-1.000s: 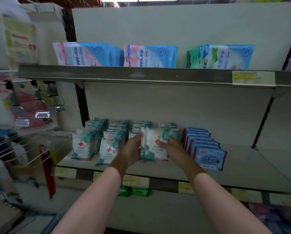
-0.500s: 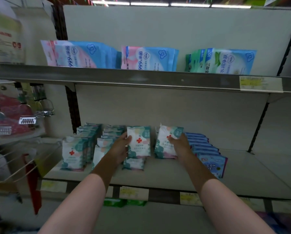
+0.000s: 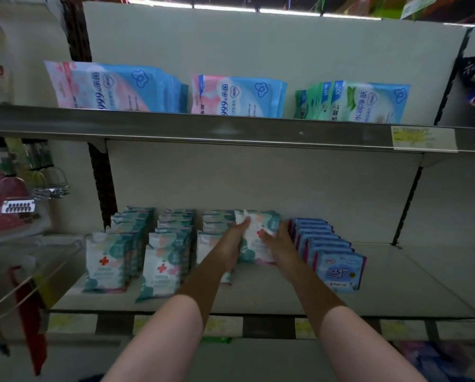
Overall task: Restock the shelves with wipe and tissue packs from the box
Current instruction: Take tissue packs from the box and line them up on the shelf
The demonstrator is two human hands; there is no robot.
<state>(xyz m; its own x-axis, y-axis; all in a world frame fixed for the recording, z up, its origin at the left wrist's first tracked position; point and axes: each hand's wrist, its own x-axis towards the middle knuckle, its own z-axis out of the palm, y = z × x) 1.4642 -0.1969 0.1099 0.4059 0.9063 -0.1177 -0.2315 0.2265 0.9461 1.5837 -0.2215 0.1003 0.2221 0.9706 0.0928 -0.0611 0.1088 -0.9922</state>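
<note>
Both my hands reach onto the lower shelf (image 3: pixel 258 296). Between them stands a white and teal wipe pack with a red cross (image 3: pixel 255 238), upright in the fourth row from the left. My left hand (image 3: pixel 232 244) holds its left edge with fingertips on the top corner. My right hand (image 3: pixel 279 241) grips its right side. Three rows of the same red-cross packs (image 3: pixel 106 260) stand to the left, one row partly hidden behind my left forearm. A row of blue packs (image 3: pixel 338 268) stands just right of my right hand. The box is out of view.
The upper shelf (image 3: pixel 230 128) carries pink-and-blue packs (image 3: pixel 120 89) and green packs (image 3: pixel 365 103). The lower shelf is bare to the right of the blue row. A wire rack (image 3: pixel 24 271) and hanging items (image 3: pixel 18 206) stick out at the left. Price labels (image 3: pixel 423 137) line the shelf edges.
The hands held a pack each, apart, half a second ago. Now they have come together on one pack, set deeper in the row beside the blue packs. The camera has moved closer.
</note>
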